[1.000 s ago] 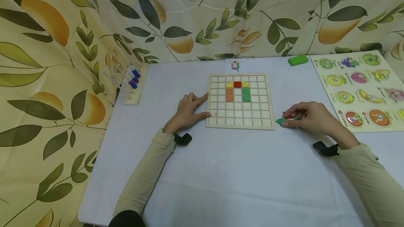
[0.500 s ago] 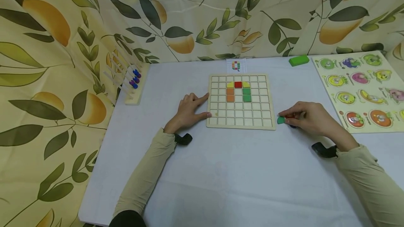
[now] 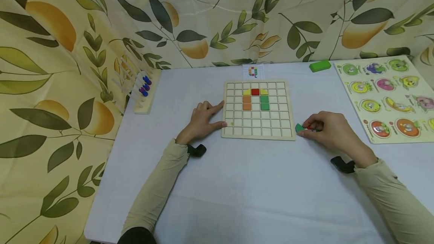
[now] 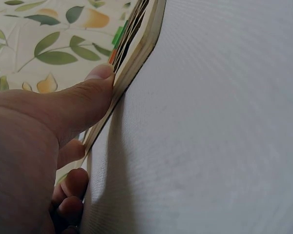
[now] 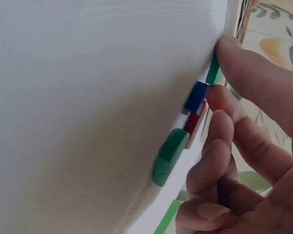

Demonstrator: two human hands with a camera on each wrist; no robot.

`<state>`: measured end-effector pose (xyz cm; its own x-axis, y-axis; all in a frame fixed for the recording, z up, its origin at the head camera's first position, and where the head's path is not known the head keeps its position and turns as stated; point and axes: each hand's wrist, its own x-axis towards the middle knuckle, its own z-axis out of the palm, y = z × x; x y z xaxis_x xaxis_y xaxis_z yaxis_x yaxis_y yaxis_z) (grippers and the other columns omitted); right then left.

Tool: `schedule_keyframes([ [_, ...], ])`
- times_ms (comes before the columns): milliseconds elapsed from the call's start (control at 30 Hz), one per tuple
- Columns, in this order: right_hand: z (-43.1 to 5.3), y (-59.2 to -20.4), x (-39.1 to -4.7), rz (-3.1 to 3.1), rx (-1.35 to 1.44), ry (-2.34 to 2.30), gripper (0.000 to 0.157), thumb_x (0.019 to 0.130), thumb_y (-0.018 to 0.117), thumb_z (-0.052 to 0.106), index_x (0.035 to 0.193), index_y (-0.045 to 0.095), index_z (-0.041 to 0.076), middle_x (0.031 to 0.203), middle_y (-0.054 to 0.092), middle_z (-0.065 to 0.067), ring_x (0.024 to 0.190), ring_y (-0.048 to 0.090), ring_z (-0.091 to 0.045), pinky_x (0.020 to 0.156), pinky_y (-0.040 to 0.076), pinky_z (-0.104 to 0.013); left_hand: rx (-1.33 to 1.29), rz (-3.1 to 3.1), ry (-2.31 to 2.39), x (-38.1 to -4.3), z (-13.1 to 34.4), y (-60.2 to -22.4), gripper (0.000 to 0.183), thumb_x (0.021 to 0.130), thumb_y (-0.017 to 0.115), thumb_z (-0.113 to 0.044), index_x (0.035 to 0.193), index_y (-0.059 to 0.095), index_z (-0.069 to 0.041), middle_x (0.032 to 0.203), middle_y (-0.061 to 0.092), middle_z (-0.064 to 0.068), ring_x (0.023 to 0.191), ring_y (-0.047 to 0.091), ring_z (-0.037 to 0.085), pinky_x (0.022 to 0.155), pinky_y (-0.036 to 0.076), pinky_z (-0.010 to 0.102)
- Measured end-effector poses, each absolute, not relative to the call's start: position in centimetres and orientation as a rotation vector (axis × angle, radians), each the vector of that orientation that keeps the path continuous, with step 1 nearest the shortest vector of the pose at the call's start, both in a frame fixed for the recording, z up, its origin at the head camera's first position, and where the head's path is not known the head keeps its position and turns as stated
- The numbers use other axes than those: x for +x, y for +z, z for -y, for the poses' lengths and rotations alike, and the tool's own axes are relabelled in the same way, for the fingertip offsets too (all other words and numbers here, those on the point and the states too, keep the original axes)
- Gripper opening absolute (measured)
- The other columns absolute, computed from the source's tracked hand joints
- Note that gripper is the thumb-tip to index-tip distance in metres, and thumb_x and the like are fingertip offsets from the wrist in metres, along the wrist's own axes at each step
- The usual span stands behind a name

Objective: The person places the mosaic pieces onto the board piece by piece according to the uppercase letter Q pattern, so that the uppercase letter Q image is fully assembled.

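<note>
Head view: A wooden grid board (image 3: 258,122) lies flat on the white table (image 3: 251,183) at the center of the frame. Seven colored tiles occupy its upper rows: yellow, red and yellow across, with two orange tiles (image 3: 246,102) and two green tiles (image 3: 264,102) below. The left hand (image 3: 202,119) contacts the board's left edge, thumb and index finger extended and spread apart. Just beside the board's lower right corner, the right hand (image 3: 327,129) pinches a small green piece (image 3: 299,128) between thumb and index finger. A pattern card (image 3: 252,71) stands at upper center; a green block (image 3: 320,66) and a fruit puzzle board (image 3: 381,93) are at upper right.

Left wrist view: The thumb presses the board's edge; the lower fingers are loosely curled.

Right wrist view: A blue piece (image 5: 197,95), a red piece (image 5: 194,121) and a rounded green piece (image 5: 168,156) lie beside the curled fingers, below the pinched piece.
</note>
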<state>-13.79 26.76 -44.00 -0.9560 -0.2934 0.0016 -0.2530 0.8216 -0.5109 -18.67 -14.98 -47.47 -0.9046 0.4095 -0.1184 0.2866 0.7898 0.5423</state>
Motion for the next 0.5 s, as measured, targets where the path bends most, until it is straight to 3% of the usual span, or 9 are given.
schedule_keyframes([
  [500, -26.47, -44.0, -13.76, -2.861, -0.488, -0.828, 0.028, 0.083, 0.093, 0.016, 0.103, 0.078, 0.003, 0.086, 0.068, -0.002, 0.078, 0.055, -0.017, 0.067, 0.044, -0.024, 0.54, -2.754, 0.784, -18.71, 14.96, -47.64, 0.081, 0.099, 0.075, -0.045, 0.166, 0.037, -0.023, 0.114, 0.048, 0.011, 0.097, 0.035, 0.023, 0.088, 0.027, 0.037],
])
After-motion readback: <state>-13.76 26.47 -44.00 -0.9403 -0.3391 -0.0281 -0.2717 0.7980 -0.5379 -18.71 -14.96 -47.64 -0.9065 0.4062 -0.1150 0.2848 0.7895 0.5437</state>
